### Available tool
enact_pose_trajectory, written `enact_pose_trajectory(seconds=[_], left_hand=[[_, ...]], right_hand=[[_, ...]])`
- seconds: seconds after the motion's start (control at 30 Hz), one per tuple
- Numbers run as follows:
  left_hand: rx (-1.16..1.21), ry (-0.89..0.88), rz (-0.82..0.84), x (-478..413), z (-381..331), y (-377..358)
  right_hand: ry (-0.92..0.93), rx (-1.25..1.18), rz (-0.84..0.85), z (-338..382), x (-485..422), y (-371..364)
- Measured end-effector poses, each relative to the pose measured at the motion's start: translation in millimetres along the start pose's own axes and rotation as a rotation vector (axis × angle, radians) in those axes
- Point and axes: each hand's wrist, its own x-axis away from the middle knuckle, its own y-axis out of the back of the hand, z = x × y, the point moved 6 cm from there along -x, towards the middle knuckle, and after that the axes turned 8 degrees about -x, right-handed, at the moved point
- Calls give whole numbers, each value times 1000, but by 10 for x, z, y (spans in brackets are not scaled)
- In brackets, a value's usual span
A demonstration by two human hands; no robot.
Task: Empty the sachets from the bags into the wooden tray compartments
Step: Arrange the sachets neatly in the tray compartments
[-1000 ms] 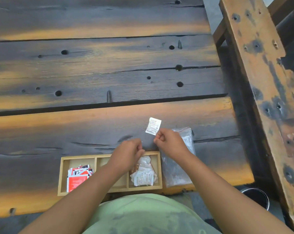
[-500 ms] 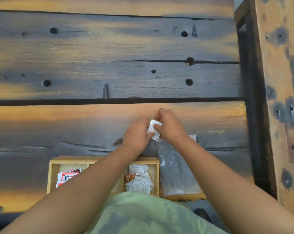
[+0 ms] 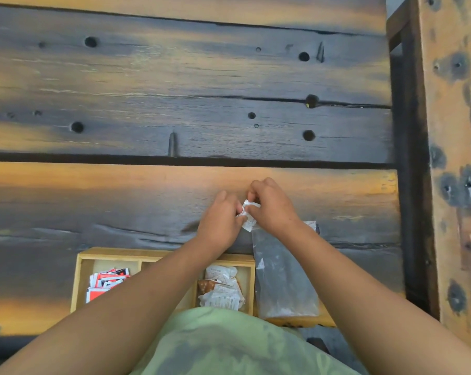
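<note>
Tray (image 3: 80, 280) on table (image 3: 174, 104); bag (image 3: 283, 280) just right of tray; sachets (image 3: 223, 290) in right compartment.

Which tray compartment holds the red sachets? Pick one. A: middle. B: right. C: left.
C: the red sachets lie in the left compartment of the tray, while the right one holds white sachets.
</note>
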Motion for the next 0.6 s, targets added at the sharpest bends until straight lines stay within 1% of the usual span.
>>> enact_pose_trajectory(seconds=[0.13,0.3,0.37,0.5,0.6], left_hand=[[148,21,-15,39,35,88],[364,22,-5,198,40,273],[426,24,-5,288,63,319],[546,73,-40,481,183,362],[541,72,-19,647,245,353]], right_hand=[[-14,-67,-18,72,112,91],[-26,-218,-143,142,337,183],[-51,-283,-168,142,428,168],[-74,-369,-91,152,628,3],[-77,-331,-55,163,798,-130]])
